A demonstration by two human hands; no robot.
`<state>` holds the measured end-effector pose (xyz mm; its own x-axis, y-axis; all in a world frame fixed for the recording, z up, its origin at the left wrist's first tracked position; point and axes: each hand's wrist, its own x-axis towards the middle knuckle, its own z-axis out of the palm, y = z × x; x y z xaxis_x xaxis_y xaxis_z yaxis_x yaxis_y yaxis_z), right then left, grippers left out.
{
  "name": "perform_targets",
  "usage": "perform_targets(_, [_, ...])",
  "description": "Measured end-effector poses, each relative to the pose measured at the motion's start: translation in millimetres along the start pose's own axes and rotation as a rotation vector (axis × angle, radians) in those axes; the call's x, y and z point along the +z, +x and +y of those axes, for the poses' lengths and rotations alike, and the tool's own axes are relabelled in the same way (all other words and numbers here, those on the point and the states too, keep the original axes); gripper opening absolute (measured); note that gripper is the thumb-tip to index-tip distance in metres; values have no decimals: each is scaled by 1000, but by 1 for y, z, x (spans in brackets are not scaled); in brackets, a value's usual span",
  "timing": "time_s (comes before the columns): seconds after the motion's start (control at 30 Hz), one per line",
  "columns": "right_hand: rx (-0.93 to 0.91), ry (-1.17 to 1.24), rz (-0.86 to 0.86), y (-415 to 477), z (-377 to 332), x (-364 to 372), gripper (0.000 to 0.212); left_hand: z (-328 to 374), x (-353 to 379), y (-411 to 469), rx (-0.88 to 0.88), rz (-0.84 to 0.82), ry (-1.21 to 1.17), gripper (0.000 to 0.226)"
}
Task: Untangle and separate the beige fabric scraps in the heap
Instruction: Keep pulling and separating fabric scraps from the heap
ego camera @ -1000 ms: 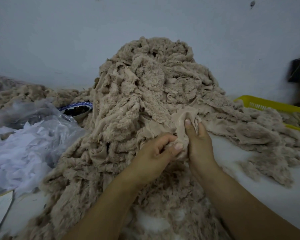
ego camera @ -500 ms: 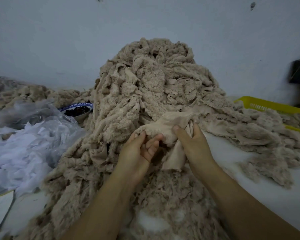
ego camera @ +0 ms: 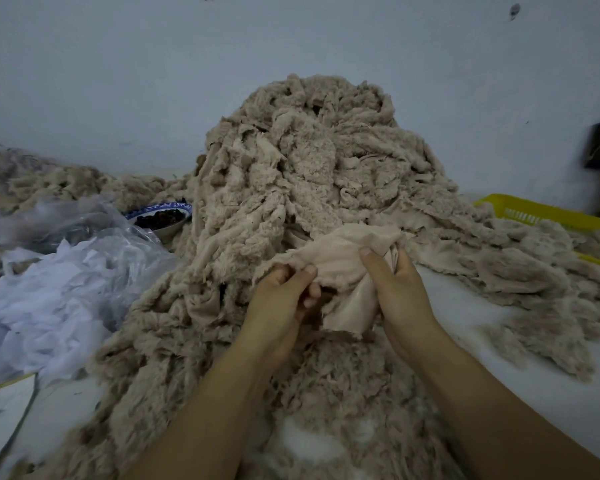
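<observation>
Left hand: my left hand (ego camera: 284,299) is curled, thumb and fingers pinching the near left edge of one beige scrap (ego camera: 340,258).
Right hand: my right hand (ego camera: 399,292) is clamped on the same scrap, thumb on top and fingers wrapped behind it; the two hands sit close together.
Scrap in hand: smooth side up, stretched between both grips at the near face of the heap (ego camera: 302,161). A loose flap hangs down between my wrists. I cannot tell whether its far edge is free of the pile.
Heap: a tall mound of fleecy beige pieces, knotted and draped over each other, rising against the wall (ego camera: 118,81) and spilling toward me between my forearms.
Progress: I judge this early. Only one piece is being worked loose, and I see no tidy stack of separated scraps.
Left to do: nearly the whole mound, plus the low spread trailing right across the table (ego camera: 534,393).
Left side: a clear plastic bag (ego camera: 66,271) of white offcuts, a blue-rimmed bowl (ego camera: 160,220) with dark contents beyond it, and more beige material (ego camera: 66,181) further off.
Right side: a yellow basket (ego camera: 541,211) at the far edge, partly covered by beige pieces.
</observation>
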<state>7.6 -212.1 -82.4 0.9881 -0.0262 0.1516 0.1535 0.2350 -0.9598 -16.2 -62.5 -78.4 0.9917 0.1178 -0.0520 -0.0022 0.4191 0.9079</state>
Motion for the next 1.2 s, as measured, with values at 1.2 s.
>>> perform_targets(1.2, [34,-287,-471,-18,0,14,12,0,-1,2,-65,118,-207,24])
